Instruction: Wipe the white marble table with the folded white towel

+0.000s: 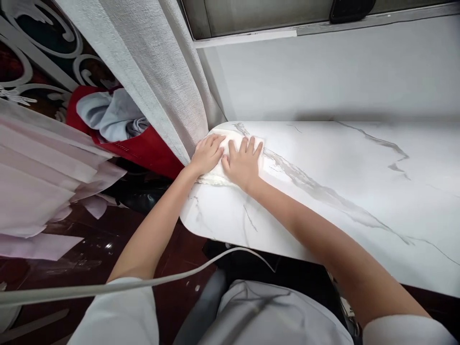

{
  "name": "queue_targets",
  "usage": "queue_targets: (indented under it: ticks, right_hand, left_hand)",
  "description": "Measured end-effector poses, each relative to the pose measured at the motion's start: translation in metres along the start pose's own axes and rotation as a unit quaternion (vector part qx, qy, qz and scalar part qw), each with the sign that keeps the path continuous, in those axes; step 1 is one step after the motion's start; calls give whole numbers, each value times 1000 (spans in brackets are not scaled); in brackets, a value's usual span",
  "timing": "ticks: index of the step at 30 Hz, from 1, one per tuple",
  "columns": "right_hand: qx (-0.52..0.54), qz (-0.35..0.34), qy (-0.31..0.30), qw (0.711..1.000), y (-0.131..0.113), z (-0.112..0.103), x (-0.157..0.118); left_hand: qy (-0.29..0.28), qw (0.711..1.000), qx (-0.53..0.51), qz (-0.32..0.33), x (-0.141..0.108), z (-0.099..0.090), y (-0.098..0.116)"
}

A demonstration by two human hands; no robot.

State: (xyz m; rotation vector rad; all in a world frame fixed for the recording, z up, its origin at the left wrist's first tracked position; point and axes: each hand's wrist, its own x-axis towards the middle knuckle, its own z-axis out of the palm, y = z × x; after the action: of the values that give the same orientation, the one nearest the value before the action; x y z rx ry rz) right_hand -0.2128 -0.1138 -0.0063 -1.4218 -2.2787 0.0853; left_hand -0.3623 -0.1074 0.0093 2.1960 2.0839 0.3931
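A folded white cloth (215, 175) lies flat at the rounded left end of a white marble-patterned tabletop (316, 163). My left hand (208, 154) presses on the cloth's left side, close to the curtain, with its fingers stretched forward. Over the cloth's right part rests my right hand (244, 163), palm down and fingers spread. Both hands lie on top of the cloth, not wrapped round it. Part of the cloth is hidden under them.
A grey-white curtain (158, 62) hangs against the table's left end. Beyond it sit a red bag (143, 151) holding light clothes (111, 112) and a pink pleated fabric (39, 167). A pale cable (172, 276) crosses before my body. A dark object (350, 9) rests on the window ledge.
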Motion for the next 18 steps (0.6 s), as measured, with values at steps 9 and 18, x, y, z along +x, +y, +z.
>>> queue_targets:
  ticks: [9,18]
  right_hand:
    - [37,-59,-49,996,-27,-29,-79]
    - [105,-118,-114,981,-46,-48,-123]
  left_hand:
    - [7,999,27,-20,-101,-10,19]
    - [37,997,-9,-60,-168,-16,17]
